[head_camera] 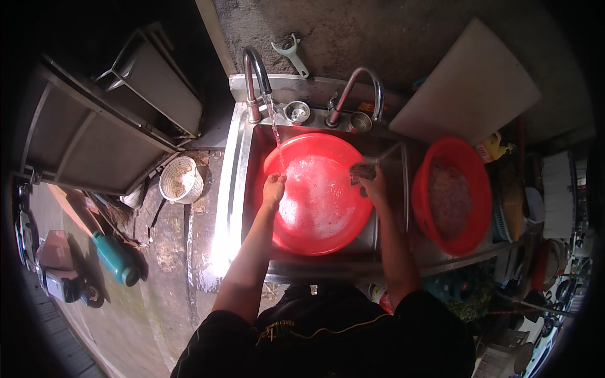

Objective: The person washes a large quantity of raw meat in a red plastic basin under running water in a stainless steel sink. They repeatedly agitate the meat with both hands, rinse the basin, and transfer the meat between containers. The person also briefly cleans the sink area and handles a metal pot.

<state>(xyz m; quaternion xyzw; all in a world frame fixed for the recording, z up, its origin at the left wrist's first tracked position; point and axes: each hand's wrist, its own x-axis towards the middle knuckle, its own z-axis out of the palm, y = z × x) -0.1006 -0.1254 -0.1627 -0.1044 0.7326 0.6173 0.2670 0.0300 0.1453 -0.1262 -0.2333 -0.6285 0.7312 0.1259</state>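
A red plastic basin (pixel 326 244) with foamy water stands in a stainless steel sink (pixel 250 146). From the left chrome faucet (pixel 255 59) water runs into the basin. At the basin's left side is my left hand (pixel 274 190), its fingers curled near the stream; whether they hold anything cannot be told. My right hand (pixel 374 185) grips a dark, blurred object (pixel 362 172), perhaps a scouring pad, over the basin's right rim. A second chrome faucet (pixel 368 71) rises behind, with no water seen running from it.
At the right, another red basin (pixel 420 222) holds a pale, wet mass. A white cutting board (pixel 468 85) leans behind it, near a yellow jug (pixel 494 146). Small metal cups (pixel 297 112) stand by the faucets. A white basket (pixel 182 180) is left of the sink; a green peeler (pixel 295 59) lies behind.
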